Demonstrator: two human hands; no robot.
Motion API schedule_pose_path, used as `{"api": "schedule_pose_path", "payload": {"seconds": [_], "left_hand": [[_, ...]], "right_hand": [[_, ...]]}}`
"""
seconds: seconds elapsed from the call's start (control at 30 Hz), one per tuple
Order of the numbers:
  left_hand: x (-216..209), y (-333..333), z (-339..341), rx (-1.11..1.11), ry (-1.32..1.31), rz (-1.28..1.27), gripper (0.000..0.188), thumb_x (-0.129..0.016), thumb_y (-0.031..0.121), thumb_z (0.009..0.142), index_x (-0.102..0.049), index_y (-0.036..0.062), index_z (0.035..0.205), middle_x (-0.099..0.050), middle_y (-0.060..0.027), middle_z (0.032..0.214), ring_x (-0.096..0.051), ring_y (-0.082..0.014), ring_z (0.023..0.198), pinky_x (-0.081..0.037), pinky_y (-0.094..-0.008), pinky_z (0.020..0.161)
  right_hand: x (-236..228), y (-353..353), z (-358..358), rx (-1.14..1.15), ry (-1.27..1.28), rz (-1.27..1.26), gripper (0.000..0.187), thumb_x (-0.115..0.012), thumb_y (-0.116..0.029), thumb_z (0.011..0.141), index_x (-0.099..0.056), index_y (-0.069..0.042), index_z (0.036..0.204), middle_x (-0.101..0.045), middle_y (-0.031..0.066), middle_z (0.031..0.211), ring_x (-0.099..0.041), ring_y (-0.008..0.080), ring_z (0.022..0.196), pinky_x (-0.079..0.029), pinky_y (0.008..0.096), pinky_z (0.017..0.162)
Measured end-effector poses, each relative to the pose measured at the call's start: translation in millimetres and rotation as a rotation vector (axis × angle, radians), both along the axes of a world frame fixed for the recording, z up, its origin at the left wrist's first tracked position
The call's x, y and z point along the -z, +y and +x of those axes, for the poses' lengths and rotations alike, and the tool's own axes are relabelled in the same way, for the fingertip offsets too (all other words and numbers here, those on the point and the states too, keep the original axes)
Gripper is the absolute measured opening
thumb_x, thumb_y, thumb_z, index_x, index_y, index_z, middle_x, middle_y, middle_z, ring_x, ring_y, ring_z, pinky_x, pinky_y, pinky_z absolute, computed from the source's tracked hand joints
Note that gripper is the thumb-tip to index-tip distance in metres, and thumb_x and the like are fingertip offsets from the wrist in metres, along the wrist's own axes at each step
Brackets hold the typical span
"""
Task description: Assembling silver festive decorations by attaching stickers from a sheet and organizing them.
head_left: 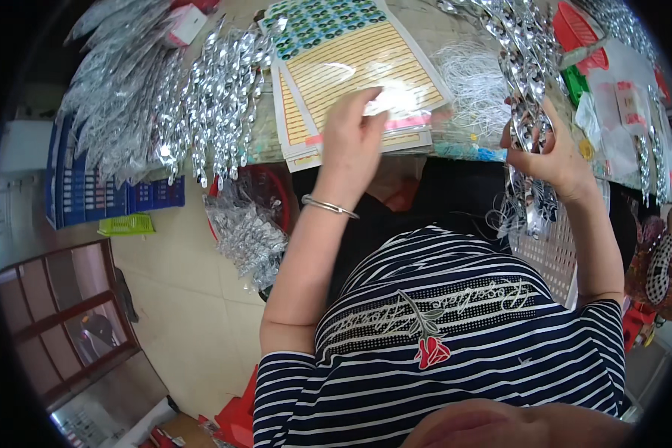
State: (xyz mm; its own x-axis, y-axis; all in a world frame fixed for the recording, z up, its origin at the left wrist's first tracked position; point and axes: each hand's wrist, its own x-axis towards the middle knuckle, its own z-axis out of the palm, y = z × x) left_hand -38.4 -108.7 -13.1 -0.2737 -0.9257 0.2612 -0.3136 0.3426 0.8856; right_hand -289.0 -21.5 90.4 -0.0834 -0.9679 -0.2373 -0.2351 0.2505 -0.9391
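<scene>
My left hand (355, 138) is over the printed sheets (358, 63), by a pink strip (411, 122) that runs across them. Its thumb and forefinger are apart, with nothing visible between them. The top sheet has yellow-and-red striped rows below a band of green and blue ovals. My right hand (560, 160) wraps round a bunch of shiny silver twisted strips (526, 82) at the table's front edge. The strips hang down past the edge, and part of the bunch is behind my fingers. White thin strings (467, 89) lie in a tangled heap between my hands.
More silver twisted strips (216, 97) and plastic-wrapped ones (119, 97) cover the table's left side. A red basket (575, 33) stands far right. Below the table are a blue crate (82, 187), a green basket (127, 224) and a red tub (276, 194) with silvery packets.
</scene>
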Motion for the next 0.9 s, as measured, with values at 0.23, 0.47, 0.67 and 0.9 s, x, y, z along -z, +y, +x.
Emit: {"api": "schedule_pose_path", "payload": {"seconds": [0.23, 0.47, 0.67, 0.9], "left_hand": [[15, -57, 24, 0.105, -0.593, -0.502, 0.035, -0.076, 0.023, 0.066, -0.067, 0.0140, 0.099, -0.059, -0.0083, 0.106, -0.051, -0.0302, 0.099, -0.042, -0.0402, 0.087], [22, -73, 20, 0.159, -0.545, -0.330, 0.020, -0.071, 0.021, 0.073, -0.065, 0.0070, 0.086, -0.061, -0.0110, 0.087, -0.056, -0.0310, 0.088, -0.042, -0.0399, 0.080], [17, -68, 11, 0.074, -0.490, -0.326, 0.008, -0.066, 0.013, 0.079, -0.062, 0.0061, 0.083, -0.060, -0.0098, 0.082, -0.055, -0.0301, 0.080, -0.045, -0.0386, 0.074], [-3, -63, -13, -0.060, -0.422, -0.323, 0.009, -0.062, 0.008, 0.085, -0.060, 0.0016, 0.092, -0.062, -0.0130, 0.084, -0.060, -0.0278, 0.077, -0.047, -0.0353, 0.069]], "right_hand": [[3, 24, -25, -0.092, -0.109, 0.166, 0.079, -0.071, -0.001, 0.066, -0.034, -0.002, 0.136, -0.056, 0.0058, 0.101, -0.058, 0.0133, 0.090, -0.049, 0.0273, 0.078], [19, 29, -35, -0.132, -0.061, 0.274, 0.088, -0.073, -0.006, 0.059, -0.031, -0.001, 0.136, -0.060, 0.0065, 0.089, -0.059, 0.0132, 0.083, -0.047, 0.0265, 0.076], [24, 22, -41, -0.168, -0.134, 0.341, 0.087, -0.071, 0.000, 0.062, -0.031, -0.003, 0.138, -0.056, 0.0056, 0.098, -0.059, 0.0133, 0.085, -0.047, 0.0259, 0.074], [19, 10, -30, -0.410, -0.084, 0.367, 0.062, -0.073, -0.009, 0.064, -0.039, -0.002, 0.115, -0.050, 0.0036, 0.088, -0.048, 0.0085, 0.073, -0.042, 0.0237, 0.063]]}}
